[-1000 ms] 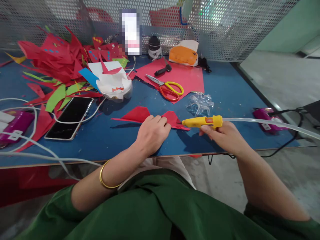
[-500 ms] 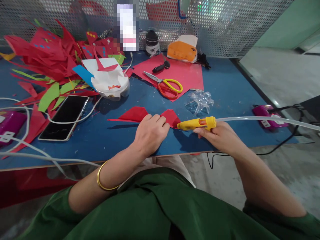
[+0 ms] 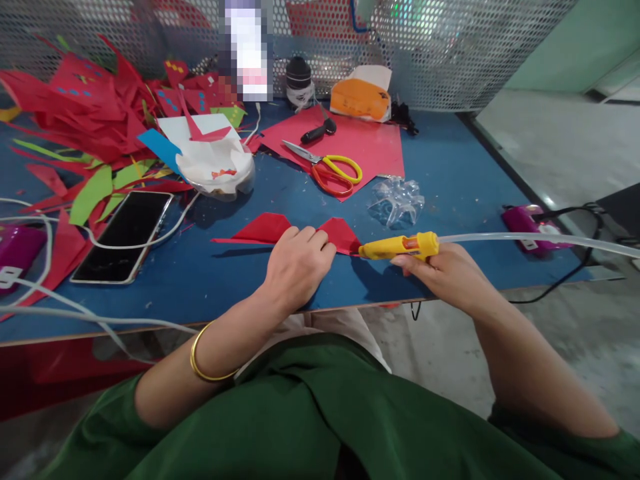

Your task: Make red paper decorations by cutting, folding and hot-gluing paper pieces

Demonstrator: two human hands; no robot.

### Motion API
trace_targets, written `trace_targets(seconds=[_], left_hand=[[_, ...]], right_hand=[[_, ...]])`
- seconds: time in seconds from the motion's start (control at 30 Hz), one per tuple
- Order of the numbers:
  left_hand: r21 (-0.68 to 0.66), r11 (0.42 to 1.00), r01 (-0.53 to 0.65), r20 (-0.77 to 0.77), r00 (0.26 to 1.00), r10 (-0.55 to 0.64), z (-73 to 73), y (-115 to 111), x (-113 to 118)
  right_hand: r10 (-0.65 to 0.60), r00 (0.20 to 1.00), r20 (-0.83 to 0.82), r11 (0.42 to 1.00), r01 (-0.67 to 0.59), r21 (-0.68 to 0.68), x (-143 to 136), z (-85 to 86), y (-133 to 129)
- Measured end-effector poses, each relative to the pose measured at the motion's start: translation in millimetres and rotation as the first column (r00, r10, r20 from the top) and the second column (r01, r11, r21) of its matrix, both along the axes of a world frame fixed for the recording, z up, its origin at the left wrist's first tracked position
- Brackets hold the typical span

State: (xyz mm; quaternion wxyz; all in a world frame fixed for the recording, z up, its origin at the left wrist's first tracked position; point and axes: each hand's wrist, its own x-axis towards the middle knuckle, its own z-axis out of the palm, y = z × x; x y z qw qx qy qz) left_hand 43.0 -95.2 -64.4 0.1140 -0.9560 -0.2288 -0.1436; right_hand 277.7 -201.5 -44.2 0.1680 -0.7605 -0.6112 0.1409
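Observation:
Near the front edge of the blue table, my left hand (image 3: 300,267) is closed on a folded red piece (image 3: 341,235), which sticks out on both sides of it. My right hand (image 3: 450,275) holds a yellow glue gun (image 3: 400,247) with a long clear glue stick (image 3: 510,237) coming out of its back. The gun's nozzle is at the right end of the red piece. Behind the gun sits a crumpled clear plastic piece (image 3: 397,202). Scissors (image 3: 327,167) with yellow and red handles lie on a red sheet (image 3: 383,150) farther back.
Red and green cut pieces (image 3: 95,107) are heaped at the back left. A phone (image 3: 125,237), white cables and a purple power strip (image 3: 23,257) lie at the left. Another purple strip (image 3: 533,230) is at the right. An orange pack (image 3: 360,100) stands by the mesh.
The glue gun and my right hand have shifted slightly right, with the nozzle still at the red piece's right end. My left hand keeps its hold. The whole view has shifted a little.

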Motion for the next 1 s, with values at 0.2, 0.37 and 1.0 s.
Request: trace_targets(seconds=[0.2, 0.37, 1.0], left_hand=[[-0.017, 1.000, -0.001, 0.003, 1.000, 0.001, -0.1, 0, -1], [-0.071, 0.997, -0.005, 0.045, 0.999, 0.008, 0.7, 0, 2], [-0.115, 0.992, 0.044, -0.092, 0.994, -0.055, 4.2, 7, 18]], right_hand=[[-0.045, 0.999, -0.007, 0.998, 0.044, -0.041, 5, -1.6, -4], [-0.048, 0.989, -0.141, 0.998, 0.054, 0.038, 5, -0.1, -7], [-0.090, 0.959, -0.270, 0.961, 0.155, 0.230, -5, -9.6, -6]])
